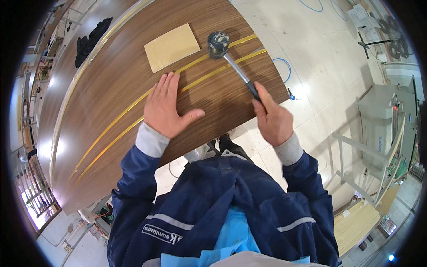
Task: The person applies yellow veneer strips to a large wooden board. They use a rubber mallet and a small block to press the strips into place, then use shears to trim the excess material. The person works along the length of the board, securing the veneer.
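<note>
looks like tapping stage on the yellow-striped panel: right hand fisted round mallet, upper centre of frame, left hand flat, fingers together, thumb out; next blow likely needs careful aim.

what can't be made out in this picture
All in the head view:
Mallet: part of its grip, hidden by the right hand.
Left hand: its palm, hidden by the back of the hand.
Wooden panel: its far side, cut off by the top edge.
Light board: its underside, turned down.

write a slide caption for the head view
Left hand on a brown board with yellow strips, right hand gripping a mallet.
</note>
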`<state>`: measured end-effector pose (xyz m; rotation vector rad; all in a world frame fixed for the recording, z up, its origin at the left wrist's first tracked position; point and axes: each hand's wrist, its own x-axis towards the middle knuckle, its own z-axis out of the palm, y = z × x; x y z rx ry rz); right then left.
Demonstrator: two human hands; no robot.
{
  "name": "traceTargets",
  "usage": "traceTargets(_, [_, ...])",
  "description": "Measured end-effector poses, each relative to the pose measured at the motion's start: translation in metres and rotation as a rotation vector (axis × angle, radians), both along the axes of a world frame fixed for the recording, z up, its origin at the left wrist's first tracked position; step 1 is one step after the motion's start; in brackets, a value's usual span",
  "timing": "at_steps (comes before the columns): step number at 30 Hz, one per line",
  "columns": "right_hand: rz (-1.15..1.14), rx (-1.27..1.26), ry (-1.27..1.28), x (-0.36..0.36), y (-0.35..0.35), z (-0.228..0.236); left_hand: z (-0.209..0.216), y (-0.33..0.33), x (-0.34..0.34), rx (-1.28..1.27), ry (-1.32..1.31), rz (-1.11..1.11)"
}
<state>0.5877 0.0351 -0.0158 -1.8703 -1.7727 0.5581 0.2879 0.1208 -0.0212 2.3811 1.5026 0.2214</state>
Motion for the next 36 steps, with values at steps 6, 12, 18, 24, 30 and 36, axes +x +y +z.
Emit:
traceTargets(6, [-0.123,0.13,0.355,0.021,-0.011,0.02,-0.002,0.107,-0.022,0.459,-0.021,-0.046])
traceTargets(12, [-0.194,0.549,0.668,0.034,-0.023,0.091,-0.016,0.109,0.01,0.362,-0.165,-0.084])
traceTargets(18, [-0.081,0.774,0.78,-0.008,0.007,0.074,-0.029,0.088,0.042,0.472,0.043,-0.092])
traceTargets(24, [-0.129,0.142,0.118,-0.007,0.001,0.026,-0.03,0.087,0.031,0.342,-0.045,-0.013])
traceTargets(30, [-0.106,0.283,0.285,-0.044,-0.011,0.039,-0.021,0.069,0.007,0.273,-0.13,0.045])
traceTargets(36, [-0.089,0.316,0.304,-0.086,-0.036,0.028,-0.014,0.041,-0.051,0.216,-0.121,0.093])
